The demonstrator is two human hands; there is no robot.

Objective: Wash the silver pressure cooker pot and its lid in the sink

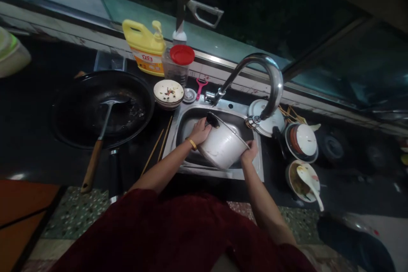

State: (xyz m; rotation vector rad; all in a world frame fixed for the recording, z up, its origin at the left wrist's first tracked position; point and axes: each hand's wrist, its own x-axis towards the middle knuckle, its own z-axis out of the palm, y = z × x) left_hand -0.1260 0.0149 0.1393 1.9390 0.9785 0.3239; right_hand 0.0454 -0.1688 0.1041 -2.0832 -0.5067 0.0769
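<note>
Over the steel sink [181, 127] a silver metal pot [223, 146] is held tilted, its mouth turned away from me. My left hand [199, 131], with a yellow band at the wrist, is closed on the pot's left side by a black part [212, 120] that looks like a handle. On the opposite side my right hand [250, 152] grips the pot near its rim. Above the sink's right side arches a chrome faucet [276, 80], its spout end close to the pot. The inside of the pot is hidden from me.
Left of the sink are a black wok [70, 110] with a spatula [106, 121], chopsticks [153, 151] and stacked bowls [168, 100]. Behind stand a yellow detergent jug [143, 46] and a red-lidded jar [181, 54]. To the right sit a lid [270, 125], stacked dishes [306, 139] and a bowl with a spoon [291, 176].
</note>
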